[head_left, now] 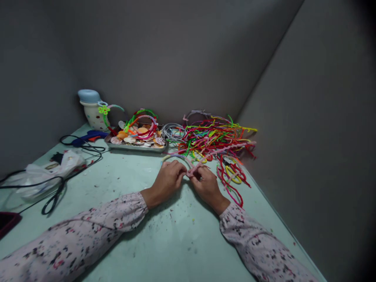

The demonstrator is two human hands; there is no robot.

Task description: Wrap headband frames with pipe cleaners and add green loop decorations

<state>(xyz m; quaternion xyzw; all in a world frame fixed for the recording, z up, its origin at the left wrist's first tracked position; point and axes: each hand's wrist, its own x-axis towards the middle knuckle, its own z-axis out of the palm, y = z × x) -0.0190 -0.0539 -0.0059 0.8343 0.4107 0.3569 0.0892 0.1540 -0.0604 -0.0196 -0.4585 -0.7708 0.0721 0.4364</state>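
Note:
Near the middle of the table, my left hand (170, 178) and my right hand (206, 184) face each other, almost touching. Both have their fingers pinched on a pink pipe cleaner (192, 170). A curved headband (178, 156) wrapped in pale yellow, lilac and pink arches just behind my hands, and its right end runs down to the pink pipe cleaner. Its left end passes behind my left hand. My fingers hide exactly how the pink piece is twisted or wound there.
Behind stands a metal tray (135, 148) of seashells with wrapped headbands on top. Right of it lie a wire coil (174, 132), a heap of colourful pipe cleaners (217, 135) and yellow-handled scissors (233, 174). Leftward are a cup (95, 113), a blue glue gun (89, 136), black cable (60, 192) and plastic bag (44, 176).

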